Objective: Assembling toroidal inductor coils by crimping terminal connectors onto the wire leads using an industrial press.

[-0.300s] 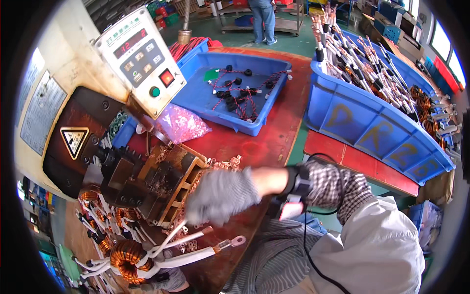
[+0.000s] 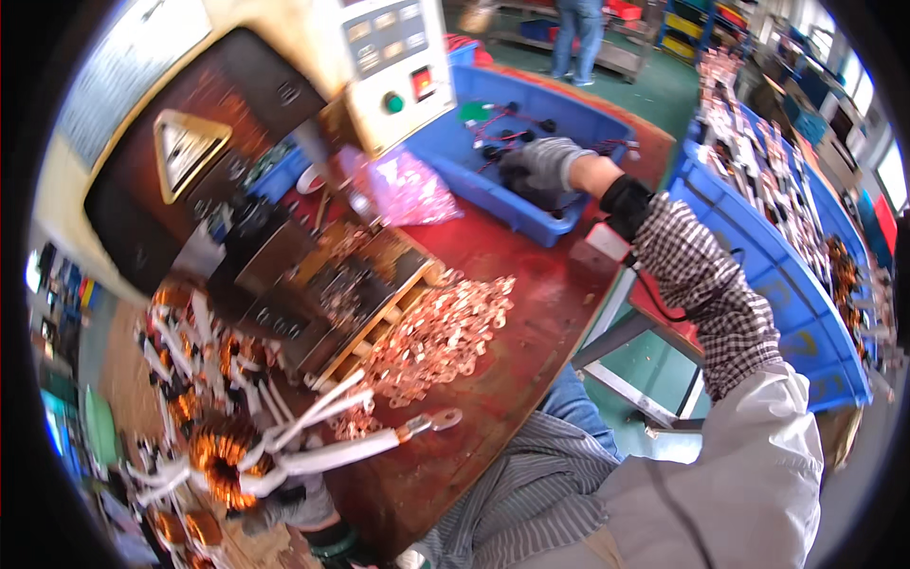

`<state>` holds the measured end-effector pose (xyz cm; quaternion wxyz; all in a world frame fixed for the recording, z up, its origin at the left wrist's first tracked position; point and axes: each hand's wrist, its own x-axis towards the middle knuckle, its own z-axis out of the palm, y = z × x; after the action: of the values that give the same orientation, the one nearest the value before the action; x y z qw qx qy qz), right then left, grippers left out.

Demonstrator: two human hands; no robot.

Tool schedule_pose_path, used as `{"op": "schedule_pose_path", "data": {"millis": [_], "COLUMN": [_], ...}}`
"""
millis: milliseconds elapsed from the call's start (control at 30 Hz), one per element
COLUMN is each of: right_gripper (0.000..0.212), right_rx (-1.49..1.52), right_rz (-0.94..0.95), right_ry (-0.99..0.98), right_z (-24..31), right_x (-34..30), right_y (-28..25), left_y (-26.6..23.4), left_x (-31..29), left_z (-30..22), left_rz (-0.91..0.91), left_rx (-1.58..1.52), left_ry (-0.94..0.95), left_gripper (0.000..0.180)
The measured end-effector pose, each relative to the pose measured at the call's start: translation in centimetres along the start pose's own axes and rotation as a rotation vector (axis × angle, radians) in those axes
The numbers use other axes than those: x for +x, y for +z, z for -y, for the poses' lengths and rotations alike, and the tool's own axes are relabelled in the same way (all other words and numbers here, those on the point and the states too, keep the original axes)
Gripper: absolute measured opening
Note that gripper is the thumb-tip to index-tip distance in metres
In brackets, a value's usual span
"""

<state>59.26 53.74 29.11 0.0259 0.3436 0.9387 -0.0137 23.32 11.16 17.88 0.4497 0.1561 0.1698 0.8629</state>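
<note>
The left hand (image 2: 296, 504), gloved in grey, is gripping a copper-wound toroidal coil (image 2: 232, 438) from its lower right side; the fingers are partly hidden. The coil is sitting at the lower left, at the near-left edge of the red worktop (image 2: 464, 455). Its white-sleeved leads (image 2: 332, 457) are extending to the right, the longest one ending in a ring terminal (image 2: 445, 418).

The right hand (image 2: 545, 171), also gloved, is reaching into a shallow blue tray (image 2: 512, 214) with its fingers curling downward; whether it is holding anything cannot be told. Black components (image 2: 547, 125) with twisted wires are lying beside it in the tray.

A pile of copper terminals (image 2: 436, 332) is spreading over the worktop between the coil and the tray. A press (image 2: 256, 256) is standing on the left, beside the pile, with a control box (image 2: 389, 66) above. A pink plastic bag (image 2: 412, 188) is lying against the tray. Further coils (image 2: 185, 408) are resting below the press.
</note>
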Motion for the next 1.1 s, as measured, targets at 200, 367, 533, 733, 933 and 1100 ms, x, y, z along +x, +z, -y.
{"op": "schedule_pose_path", "data": {"millis": [200, 367, 533, 733, 933, 1100], "right_gripper": [0.031, 0.026, 0.026, 0.034, 0.047, 0.045], "right_rx": [-0.121, 0.061, 0.971, 1.993, 2.149, 1.841], "right_rz": [0.111, -0.106, -0.517, -0.920, -0.376, 0.465], "right_ry": [0.062, 0.165, 0.147, -0.003, -0.332, -0.237], "right_z": [2.4, 1.4, -1.2, 2.2, 13.2, 18.9], "right_x": [1.4, 1.2, 2.2, -0.1, -7.1, -8.8], "right_y": [0.3, 1.4, 2.6, -2.8, -4.9, -1.5], "left_y": [6.3, 5.6, 6.7, 7.2, 7.7, 8.4], "left_x": [0.7, -0.1, 0.1, 0.0, -0.3, 0.1], "left_z": [2.7, 2.6, 2.7, 3.0, 2.5, 2.9], "left_rz": [0.234, 0.256, 0.200, -0.084, 0.003, 0.126], "left_rx": [-0.036, -0.080, -0.121, 0.026, 0.042, 0.054], "left_ry": [0.084, 0.140, 0.278, 0.231, 0.243, 0.193], "left_gripper": [0.106, 0.099, 0.087, 0.099, 0.089, 0.092]}}
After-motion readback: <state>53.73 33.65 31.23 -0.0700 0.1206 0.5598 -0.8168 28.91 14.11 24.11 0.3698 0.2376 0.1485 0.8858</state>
